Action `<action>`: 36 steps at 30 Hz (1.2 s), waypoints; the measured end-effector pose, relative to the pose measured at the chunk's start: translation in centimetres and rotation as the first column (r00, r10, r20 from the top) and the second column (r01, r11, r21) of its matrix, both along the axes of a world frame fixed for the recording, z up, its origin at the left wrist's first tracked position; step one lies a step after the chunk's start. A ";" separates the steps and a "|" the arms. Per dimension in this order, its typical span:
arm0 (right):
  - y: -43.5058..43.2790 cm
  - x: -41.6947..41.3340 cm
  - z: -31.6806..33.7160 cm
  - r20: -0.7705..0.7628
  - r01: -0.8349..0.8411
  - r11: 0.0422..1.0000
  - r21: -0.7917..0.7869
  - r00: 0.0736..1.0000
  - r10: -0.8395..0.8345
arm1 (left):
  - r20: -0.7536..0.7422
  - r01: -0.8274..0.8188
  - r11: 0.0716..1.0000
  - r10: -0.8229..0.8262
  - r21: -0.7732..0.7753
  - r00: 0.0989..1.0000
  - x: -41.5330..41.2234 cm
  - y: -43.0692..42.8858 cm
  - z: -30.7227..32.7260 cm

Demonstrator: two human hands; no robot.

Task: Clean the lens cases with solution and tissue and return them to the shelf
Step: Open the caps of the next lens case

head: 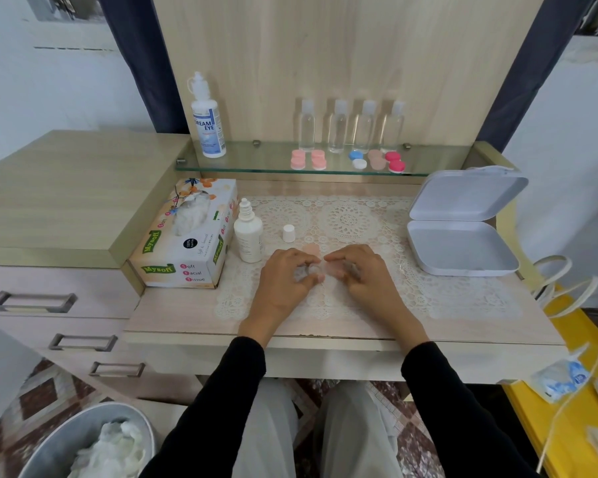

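Meeting low over the lace mat [346, 219], the two hands work close together near the front of the pale wooden surface [173, 312]. The left hand [283, 281] has its grip clenched round a crumpled white tissue [304, 272], thumb and fingers curled about it. The right hand [363, 277] has its grip closed on a pale pink lens case [332, 269], pinched at the fingertips and touching the tissue (this part is blurred, so its detail is unclear). Just beyond the fingers a peach cap [312, 249] lies on the mat. To the left stands a small white bottle [248, 236], uncapped, with its white cap [288, 233] upright beside it, and next to that a tissue box [187, 243]. On the glass shelf [256, 160] behind sit the other lens cases [297, 159] in pink, blue-and-white, beige and red, in front of four clear bottles [339, 127], with a large solution bottle [208, 125] at the shelf's left end. An open white box [463, 246] lies at the right.
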State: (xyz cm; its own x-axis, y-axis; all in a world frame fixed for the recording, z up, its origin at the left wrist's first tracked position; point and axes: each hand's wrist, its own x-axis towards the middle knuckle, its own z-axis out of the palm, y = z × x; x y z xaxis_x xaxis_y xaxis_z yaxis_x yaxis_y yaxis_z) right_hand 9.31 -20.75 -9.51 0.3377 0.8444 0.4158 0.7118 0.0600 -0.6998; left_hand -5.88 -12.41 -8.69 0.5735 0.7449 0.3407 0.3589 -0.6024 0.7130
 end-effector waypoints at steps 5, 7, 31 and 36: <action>0.0 -0.2 0.3 0.009 0.037 0.999 0.029 0.999 -0.037 | -0.016 0.004 1.000 -0.003 0.022 1.000 0.0 0.1 -0.2; 0.0 0.0 0.2 0.056 0.043 0.998 0.040 0.997 -0.046 | -0.014 0.001 1.000 -0.001 0.016 1.000 0.0 0.1 -0.2; -0.1 0.3 0.5 -0.251 0.103 0.994 0.047 0.964 -0.088 | 0.017 0.002 1.000 -0.002 0.003 1.000 0.0 -0.1 -0.1; 1.3 1.0 -0.2 -0.124 0.154 0.986 -0.055 0.979 -0.160 | 0.014 0.009 1.000 -0.009 0.006 1.000 -0.1 -0.1 -0.1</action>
State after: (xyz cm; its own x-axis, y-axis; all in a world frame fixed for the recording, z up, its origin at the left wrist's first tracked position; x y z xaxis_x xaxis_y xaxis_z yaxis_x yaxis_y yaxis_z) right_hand 10.29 -19.48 -9.68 0.5156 0.7935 0.3232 0.6144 -0.0794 -0.7850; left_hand -5.95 -12.48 -8.76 0.5752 0.7379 0.3531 0.3439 -0.6098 0.7141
